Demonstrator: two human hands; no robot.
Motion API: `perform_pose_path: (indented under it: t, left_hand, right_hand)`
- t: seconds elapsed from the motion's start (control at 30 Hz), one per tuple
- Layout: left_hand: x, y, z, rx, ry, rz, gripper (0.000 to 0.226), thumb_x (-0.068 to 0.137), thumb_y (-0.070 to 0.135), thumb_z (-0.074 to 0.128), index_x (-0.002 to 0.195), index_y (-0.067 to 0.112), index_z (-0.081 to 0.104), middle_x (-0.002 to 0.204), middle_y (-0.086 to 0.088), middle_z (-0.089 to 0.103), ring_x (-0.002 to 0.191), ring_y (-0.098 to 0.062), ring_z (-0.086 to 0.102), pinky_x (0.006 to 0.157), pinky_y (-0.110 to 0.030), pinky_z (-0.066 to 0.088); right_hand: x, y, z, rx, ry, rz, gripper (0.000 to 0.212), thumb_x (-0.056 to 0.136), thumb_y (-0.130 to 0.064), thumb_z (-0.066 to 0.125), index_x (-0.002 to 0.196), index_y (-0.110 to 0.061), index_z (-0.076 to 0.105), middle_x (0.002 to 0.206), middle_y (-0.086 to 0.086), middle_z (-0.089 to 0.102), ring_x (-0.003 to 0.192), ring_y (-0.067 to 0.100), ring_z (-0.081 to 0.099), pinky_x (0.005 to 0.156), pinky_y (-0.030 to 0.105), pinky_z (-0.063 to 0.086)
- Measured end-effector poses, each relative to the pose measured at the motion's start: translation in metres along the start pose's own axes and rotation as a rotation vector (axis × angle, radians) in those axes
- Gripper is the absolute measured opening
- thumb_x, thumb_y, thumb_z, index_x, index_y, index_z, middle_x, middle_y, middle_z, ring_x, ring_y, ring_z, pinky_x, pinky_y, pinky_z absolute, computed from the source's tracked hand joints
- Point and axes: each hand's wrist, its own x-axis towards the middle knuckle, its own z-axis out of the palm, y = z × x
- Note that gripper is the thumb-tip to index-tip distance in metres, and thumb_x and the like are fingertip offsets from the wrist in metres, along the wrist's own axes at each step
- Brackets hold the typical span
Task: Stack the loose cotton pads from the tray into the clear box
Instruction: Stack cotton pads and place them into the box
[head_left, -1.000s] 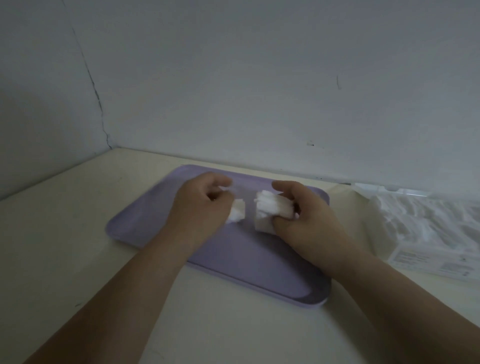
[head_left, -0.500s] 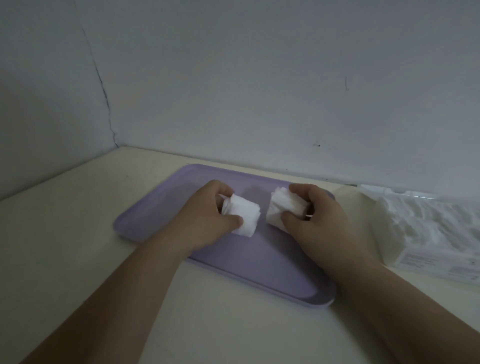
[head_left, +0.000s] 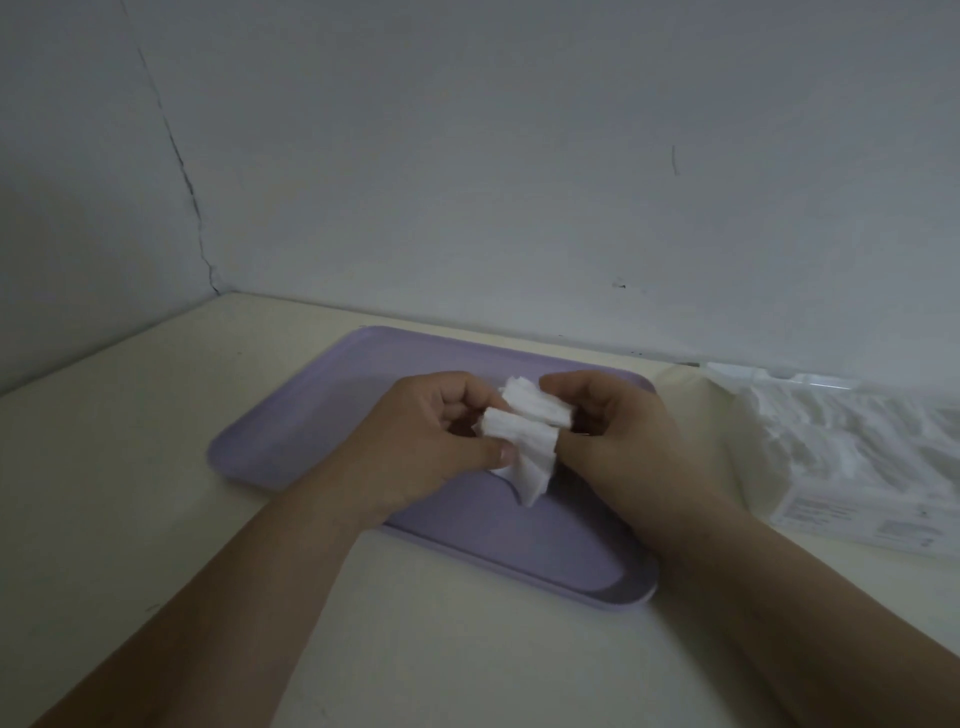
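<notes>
Logged purple tray (head_left: 291, 431) flat on cream table (head_left: 130, 467), left end bare. Gripped one bundle of cotton pads (head_left: 524, 434) in left hand (head_left: 431, 441), thumb curled across the front, fingers behind. Brought the two bundles together above tray middle, apart half a second ago; now touching and overlapped, fanned unevenly, one corner hanging toward tray. Pinched the far side with right hand (head_left: 628, 441), fingers curled round. Saw no loose pads on visible tray. Judged merge into one stack nearly done, edges unsquared, risk of slipping. Noted clear box (head_left: 852, 457) right of tray, off it, white contents inside, likely pads; handful not yet delivered.
</notes>
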Motion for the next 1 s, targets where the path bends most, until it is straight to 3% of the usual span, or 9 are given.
perform_pose_path:
  t: [0.17,0.33,0.4,0.47,0.57,0.7,0.8,0.87,1.0]
  left_hand:
    - [-0.001,0.003,0.004,0.046,0.018,0.028,0.028,0.073,-0.01,0.084,0.085,0.013,0.075,0.078,0.005,0.075,0.069,-0.005,0.065,0.066,-0.016,0.051]
    - [0.001,-0.002,0.005,0.05,0.1,0.011,0.026,0.073,0.002,0.09,0.083,0.018,0.071,0.081,-0.017,0.073,0.071,-0.016,0.061,0.067,-0.032,0.052]
    - [0.003,-0.006,0.005,0.082,0.152,-0.013,0.034,0.07,0.007,0.092,0.09,0.015,0.066,0.079,-0.015,0.068,0.069,-0.014,0.057,0.067,-0.034,0.051]
    - [0.005,-0.007,0.005,0.133,0.172,-0.022,0.047,0.068,0.012,0.094,0.104,0.017,0.064,0.076,-0.005,0.063,0.064,-0.011,0.053,0.064,-0.029,0.047]
    - [0.005,-0.007,0.004,0.237,0.094,-0.015,0.064,0.071,0.018,0.094,0.126,0.026,0.062,0.077,-0.006,0.061,0.06,-0.008,0.052,0.06,-0.023,0.043]
    - [0.005,-0.007,0.003,0.254,-0.005,0.027,0.039,0.07,0.029,0.09,0.105,0.029,0.072,0.082,-0.016,0.072,0.067,-0.032,0.062,0.064,-0.048,0.053]
    - [0.004,-0.006,0.005,0.295,0.049,0.02,0.029,0.072,0.026,0.093,0.087,0.022,0.068,0.059,0.004,0.054,0.055,-0.01,0.044,0.052,-0.03,0.035]
    - [0.003,-0.004,0.005,0.287,0.035,0.011,0.029,0.074,0.023,0.092,0.091,0.022,0.069,0.057,0.009,0.049,0.054,-0.007,0.04,0.053,-0.025,0.032]
    - [0.001,0.003,0.005,0.228,0.033,-0.031,0.022,0.086,0.034,0.081,0.104,0.025,0.071,0.058,0.003,0.061,0.055,-0.008,0.05,0.057,-0.026,0.038]
  right_hand:
    - [-0.002,-0.002,-0.001,0.011,-0.016,-0.002,0.038,0.084,-0.001,0.073,0.114,-0.025,0.073,0.102,-0.009,0.079,0.097,0.005,0.074,0.095,0.032,0.058]
    - [-0.003,-0.005,-0.002,0.217,-0.169,0.07,0.044,0.088,0.011,0.064,0.121,-0.018,0.068,0.115,0.007,0.076,0.101,0.015,0.071,0.09,0.033,0.059]
    - [-0.003,-0.005,-0.002,0.192,-0.242,0.053,0.058,0.082,-0.001,0.08,0.133,-0.019,0.062,0.122,0.002,0.073,0.106,0.014,0.072,0.093,0.032,0.059]
    - [-0.005,-0.005,0.0,0.008,-0.235,-0.02,0.071,0.075,-0.018,0.089,0.138,-0.025,0.057,0.124,-0.006,0.071,0.106,0.008,0.072,0.093,0.028,0.058]
    - [-0.007,-0.007,0.003,-0.094,-0.195,-0.119,0.061,0.084,-0.007,0.08,0.138,-0.021,0.057,0.127,-0.006,0.068,0.108,0.001,0.068,0.096,0.018,0.054]
    - [-0.009,-0.011,0.002,-0.122,-0.17,-0.182,0.06,0.085,0.011,0.068,0.133,-0.024,0.059,0.124,-0.01,0.068,0.11,-0.006,0.063,0.092,0.004,0.044]
    - [-0.008,-0.009,0.003,-0.186,-0.138,-0.173,0.066,0.087,0.009,0.06,0.141,-0.028,0.054,0.135,-0.007,0.062,0.118,-0.001,0.06,0.095,0.001,0.04]
    - [-0.007,-0.01,0.003,-0.185,-0.14,-0.122,0.072,0.086,0.004,0.063,0.147,-0.029,0.046,0.142,-0.007,0.056,0.124,0.005,0.057,0.098,0.004,0.039]
    - [-0.007,-0.018,0.005,0.041,-0.202,0.061,0.084,0.077,0.0,0.073,0.151,-0.026,0.042,0.133,-0.012,0.058,0.102,-0.007,0.06,0.081,-0.001,0.044]
